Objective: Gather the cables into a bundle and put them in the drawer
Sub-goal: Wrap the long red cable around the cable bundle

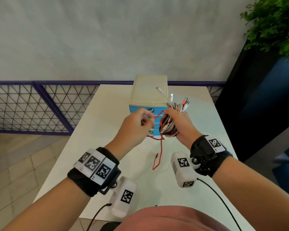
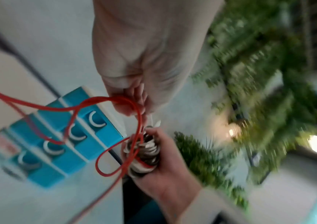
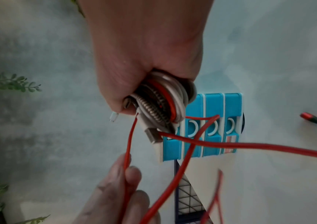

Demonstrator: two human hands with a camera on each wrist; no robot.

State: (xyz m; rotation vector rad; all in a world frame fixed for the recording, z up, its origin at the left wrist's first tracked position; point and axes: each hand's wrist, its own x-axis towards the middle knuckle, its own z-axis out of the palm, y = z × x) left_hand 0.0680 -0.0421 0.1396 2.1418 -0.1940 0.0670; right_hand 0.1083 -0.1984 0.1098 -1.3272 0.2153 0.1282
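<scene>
My right hand (image 1: 175, 121) grips a coiled bundle of white, grey and red cables (image 1: 168, 126), held above the table in front of the drawer unit; plug ends (image 1: 182, 104) stick up out of the fist. The bundle (image 3: 165, 100) fills the right fist (image 3: 146, 63) in the right wrist view. My left hand (image 1: 137, 124) pinches a loose red cable (image 1: 160, 147) that runs from the bundle and hangs down to the table. Left fingers (image 2: 132, 100) pinch that red cable (image 2: 103, 101) beside the bundle (image 2: 144, 153). The small drawer unit (image 1: 148, 97) has blue drawers (image 2: 73, 136), all closed.
The white table (image 1: 107, 130) carries the drawer unit at its far middle. The red cable's plug end (image 1: 157, 155) lies on the table near me. A mesh fence (image 1: 32, 105) stands left, a green plant (image 1: 277, 25) far right.
</scene>
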